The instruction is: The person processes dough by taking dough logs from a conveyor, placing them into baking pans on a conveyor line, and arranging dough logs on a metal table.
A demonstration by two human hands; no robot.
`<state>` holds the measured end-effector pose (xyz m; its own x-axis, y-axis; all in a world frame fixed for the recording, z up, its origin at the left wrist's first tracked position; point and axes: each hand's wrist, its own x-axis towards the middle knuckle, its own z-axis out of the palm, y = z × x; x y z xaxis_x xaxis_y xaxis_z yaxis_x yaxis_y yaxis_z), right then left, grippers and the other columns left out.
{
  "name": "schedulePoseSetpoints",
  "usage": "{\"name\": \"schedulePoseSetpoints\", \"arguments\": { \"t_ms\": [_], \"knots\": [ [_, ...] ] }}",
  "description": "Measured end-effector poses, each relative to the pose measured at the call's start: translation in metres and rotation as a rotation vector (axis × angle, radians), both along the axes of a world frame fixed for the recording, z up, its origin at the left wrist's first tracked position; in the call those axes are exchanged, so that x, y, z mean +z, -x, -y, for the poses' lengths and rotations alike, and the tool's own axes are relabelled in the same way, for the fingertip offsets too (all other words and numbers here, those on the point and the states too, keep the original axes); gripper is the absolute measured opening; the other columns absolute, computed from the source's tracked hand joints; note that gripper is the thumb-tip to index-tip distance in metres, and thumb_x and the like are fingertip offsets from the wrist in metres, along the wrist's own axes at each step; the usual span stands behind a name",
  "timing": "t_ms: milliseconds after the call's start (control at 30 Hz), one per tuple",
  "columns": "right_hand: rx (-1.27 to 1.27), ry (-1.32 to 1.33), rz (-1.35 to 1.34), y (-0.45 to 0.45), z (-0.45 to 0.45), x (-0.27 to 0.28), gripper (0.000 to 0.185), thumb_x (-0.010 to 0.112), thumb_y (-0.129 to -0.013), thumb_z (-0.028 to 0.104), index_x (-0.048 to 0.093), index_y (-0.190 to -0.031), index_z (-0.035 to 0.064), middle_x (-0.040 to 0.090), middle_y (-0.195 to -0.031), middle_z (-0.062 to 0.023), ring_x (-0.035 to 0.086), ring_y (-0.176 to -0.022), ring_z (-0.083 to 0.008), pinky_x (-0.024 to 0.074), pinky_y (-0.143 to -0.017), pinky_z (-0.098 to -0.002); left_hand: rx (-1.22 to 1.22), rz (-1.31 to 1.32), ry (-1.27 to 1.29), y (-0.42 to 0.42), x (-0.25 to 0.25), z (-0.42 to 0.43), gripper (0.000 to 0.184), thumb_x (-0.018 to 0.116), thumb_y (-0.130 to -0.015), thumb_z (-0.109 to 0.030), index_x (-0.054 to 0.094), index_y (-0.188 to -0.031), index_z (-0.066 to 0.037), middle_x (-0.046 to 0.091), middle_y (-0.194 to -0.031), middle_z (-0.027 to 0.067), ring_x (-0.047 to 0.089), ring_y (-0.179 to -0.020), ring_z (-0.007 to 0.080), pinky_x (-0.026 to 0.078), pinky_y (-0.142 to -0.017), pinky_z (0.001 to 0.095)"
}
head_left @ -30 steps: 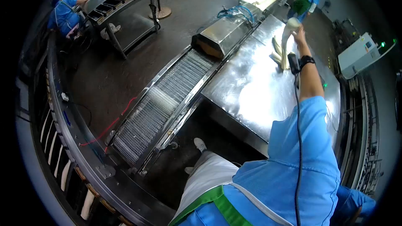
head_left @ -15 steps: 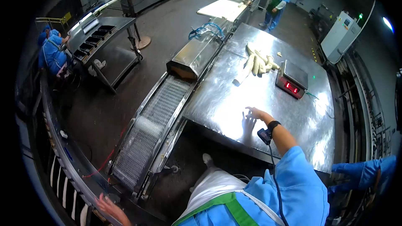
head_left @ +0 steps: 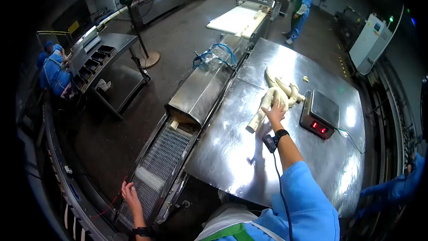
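Observation:
Long pale rolls that look like dough (head_left: 280,93) lie in a loose heap on the steel table (head_left: 223,151). My right hand (head_left: 275,114) reaches onto the near part of this heap, its fingers spread over the rolls and touching them. A black band and a small corded device are on that wrist. At the lower left, my left hand (head_left: 130,195) hovers by the edge of the mesh conveyor (head_left: 158,163), fingers loosely apart and holding nothing. Under the mouth of the conveyor's metal cover (head_left: 205,89), a small pale piece (head_left: 174,124) shows on the mesh.
A scale (head_left: 321,114) with red digits stands right of the heap, its cable trailing rightward. A small dough scrap (head_left: 305,79) lies behind. A co-worker (head_left: 302,11) stands beyond the table. Black trays (head_left: 92,64) sit on a left-hand bench near other people.
My right hand has moved forward from above the bare table onto the dough rolls. My left hand has risen toward the mesh conveyor. A pale piece now shows at the cover's mouth.

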<state>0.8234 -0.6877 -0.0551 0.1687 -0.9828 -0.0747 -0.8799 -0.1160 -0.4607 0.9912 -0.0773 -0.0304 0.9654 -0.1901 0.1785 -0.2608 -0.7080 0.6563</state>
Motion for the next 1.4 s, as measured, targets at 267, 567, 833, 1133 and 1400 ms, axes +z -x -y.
{"name": "schedulePoseSetpoints", "arguments": {
  "t_ms": [267,567,833,1133,1400],
  "knots": [
    [-0.084,0.056,-0.055,-0.027,0.022,-0.007,0.085,0.068,-0.059,0.039,0.027,-0.126,0.009,0.014,-0.129,-0.0268,0.019,-0.116,-0.0461,0.0212,-0.092,-0.0539,0.4,-0.623,0.651,0.022,-0.022,0.01,0.037,0.043,-0.079,-0.042,0.051,-0.099,-0.012,0.049,-0.105,0.0003,0.039,-0.104,0.0146,0.022,-0.087,0.0334],
    [0.149,0.257,0.084,0.002,0.076,-0.046,0.039,0.065,-0.06,0.019,0.05,-0.093,0.0024,0.05,-0.098,-0.0217,0.045,-0.096,-0.0343,0.0396,-0.074,-0.0407,0.162,-0.635,0.507,0.016,-0.009,0.027,0.027,0.04,-0.084,-0.033,0.053,-0.096,-0.011,0.051,-0.101,-0.0016,0.042,-0.099,0.012,0.026,-0.083,0.0287],
    [0.005,0.576,0.392,0.002,0.187,0.012,0.011,0.055,-0.068,0.014,0.052,-0.073,0.0037,0.054,-0.062,-0.0094,0.051,-0.053,-0.0191,0.0416,-0.05,-0.0325,-0.055,-0.515,0.272,0.003,0.003,0.055,0.024,0.041,-0.086,-0.023,0.053,-0.094,-0.004,0.05,-0.095,0.0023,0.044,-0.092,0.0127,0.03,-0.083,0.0259],
    [0.569,0.176,0.597,0.016,0.201,0.038,0.027,0.05,-0.079,0.015,0.052,-0.102,0.0027,0.056,-0.099,-0.0093,0.052,-0.091,-0.0186,0.0399,-0.079,-0.0289,-0.123,-0.257,-0.039,-0.025,-0.039,0.096,0.035,0.055,-0.072,-0.013,0.048,-0.106,-0.005,0.05,-0.105,0.014,0.045,-0.101,0.0271,0.032,-0.088,0.031],
    [0.859,-0.1,0.471,-0.01,0.014,-0.031,0.026,0.057,-0.073,0.01,0.053,-0.099,0.0064,0.054,-0.098,-0.0075,0.052,-0.089,-0.0202,0.0414,-0.076,-0.0301,0.08,-0.122,-0.564,-0.049,-0.056,0.139,0.046,0.062,-0.069,-0.022,0.044,-0.111,-0.019,0.039,-0.116,0.0076,0.03,-0.112,0.0286,0.024,-0.085,0.0522]
  ]
}}
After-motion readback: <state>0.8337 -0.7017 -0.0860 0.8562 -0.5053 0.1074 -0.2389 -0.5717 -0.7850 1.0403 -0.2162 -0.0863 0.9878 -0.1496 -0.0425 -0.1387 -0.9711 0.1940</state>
